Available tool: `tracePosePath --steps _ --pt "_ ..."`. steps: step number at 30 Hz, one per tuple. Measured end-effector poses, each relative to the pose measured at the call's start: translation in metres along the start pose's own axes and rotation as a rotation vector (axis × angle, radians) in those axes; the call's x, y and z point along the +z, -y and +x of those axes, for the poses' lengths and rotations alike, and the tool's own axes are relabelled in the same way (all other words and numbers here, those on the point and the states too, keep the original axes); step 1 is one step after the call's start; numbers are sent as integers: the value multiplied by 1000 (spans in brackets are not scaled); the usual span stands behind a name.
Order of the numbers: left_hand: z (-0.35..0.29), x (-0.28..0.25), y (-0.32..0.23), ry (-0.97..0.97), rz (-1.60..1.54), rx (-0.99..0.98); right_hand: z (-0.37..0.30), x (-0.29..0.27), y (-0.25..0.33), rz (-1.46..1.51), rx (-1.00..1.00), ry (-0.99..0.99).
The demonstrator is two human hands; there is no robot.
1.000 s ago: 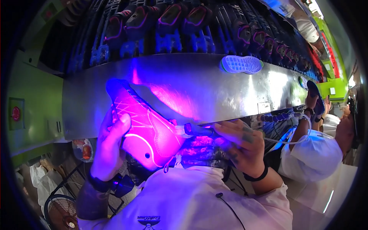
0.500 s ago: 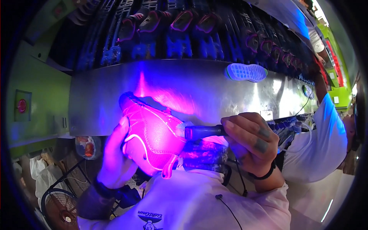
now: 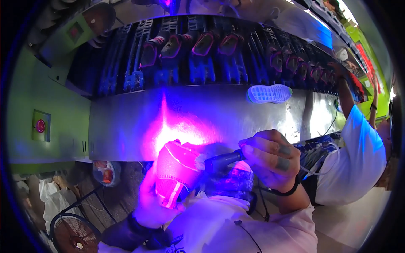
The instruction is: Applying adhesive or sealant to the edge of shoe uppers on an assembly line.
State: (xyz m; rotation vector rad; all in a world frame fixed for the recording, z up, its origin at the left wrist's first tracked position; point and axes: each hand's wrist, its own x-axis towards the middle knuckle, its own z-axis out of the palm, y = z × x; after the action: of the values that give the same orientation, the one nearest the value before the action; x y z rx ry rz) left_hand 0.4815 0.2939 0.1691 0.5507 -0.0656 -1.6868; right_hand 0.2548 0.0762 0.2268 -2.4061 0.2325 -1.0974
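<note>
My left hand (image 3: pixel 151 204) is closed round a shoe upper (image 3: pixel 174 162), lit bright pink by purple light and tilted over the near edge of the metal table. The heel with its light vertical strip faces me. Its far end is partly lost in the glare. In my right hand (image 3: pixel 272 162) is a brush (image 3: pixel 223 161) with a thick dark handle, gripped between thumb and fingers. Its pale bristles meet the right side of the upper. A white shoe sole (image 3: pixel 270 93) with a green edge lies beyond, at the table's far side.
Past the metal table (image 3: pixel 116 130) runs a dark slatted conveyor (image 3: pixel 135 76) carrying several shoe uppers (image 3: pixel 203 44). A co-worker in a white shirt (image 3: pixel 354 160) is close on my right, an arm reaching to the conveyor. Left stand a green cabinet (image 3: pixel 63 122) and a floor fan (image 3: pixel 74 236).
My left hand has turned the upper so the heel strip now faces me, and has drawn it right and slightly down. The brush stays at its side, tilted a little. The view has shifted.
</note>
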Motion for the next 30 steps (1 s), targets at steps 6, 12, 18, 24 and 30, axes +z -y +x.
tracePosePath --steps 6,12,18,24,30 --pt "-6 8 14 -210 -499 -206 -11 10 -7 80 69 -2" --pt "-14 -5 21 -117 -452 -117 -42 33 -10 195 255 -14" --pt "33 27 -4 -397 135 -97 -67 46 -32 258 549 -151" --pt "154 3 -82 -69 535 83 -90 46 -84 350 895 -205" --pt "374 100 -94 100 1593 464 -129 52 -128 507 1045 -721"
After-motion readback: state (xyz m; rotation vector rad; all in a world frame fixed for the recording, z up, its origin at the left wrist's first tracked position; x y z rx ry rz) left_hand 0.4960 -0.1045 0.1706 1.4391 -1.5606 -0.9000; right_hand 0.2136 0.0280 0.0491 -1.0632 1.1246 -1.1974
